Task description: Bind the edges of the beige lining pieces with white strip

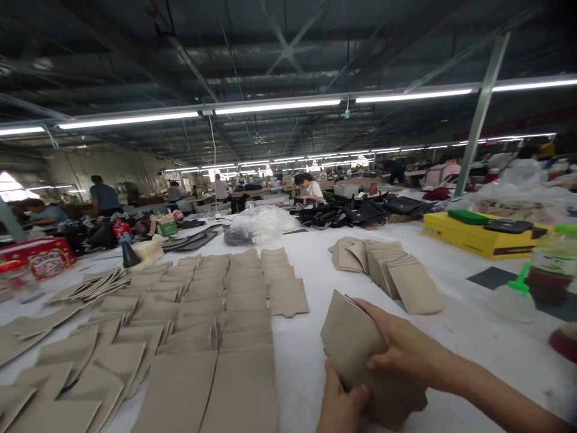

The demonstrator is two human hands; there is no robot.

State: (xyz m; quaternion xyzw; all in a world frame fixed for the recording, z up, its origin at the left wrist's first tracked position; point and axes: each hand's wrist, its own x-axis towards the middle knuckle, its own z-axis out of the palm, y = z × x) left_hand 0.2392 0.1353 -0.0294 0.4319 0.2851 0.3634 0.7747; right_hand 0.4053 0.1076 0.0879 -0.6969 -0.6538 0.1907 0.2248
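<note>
Both of my hands grip a small stack of tan leather-like pieces above the white table. My right hand wraps its upper right edge, thumb across the front face. At the lower left edge, my left hand pinches the stack, its wrist cut off by the frame. The stack is tilted, and how many pieces it has I cannot tell. Just beyond lies a fanned row of similar tan pieces. Left of my hands, overlapping tan pieces run in long columns.
A yellow box with a green block on it stands at the right. Near it are a jar of dark liquid and a green-tipped bottle. Clear plastic bags and black pieces lie behind. People work farther back.
</note>
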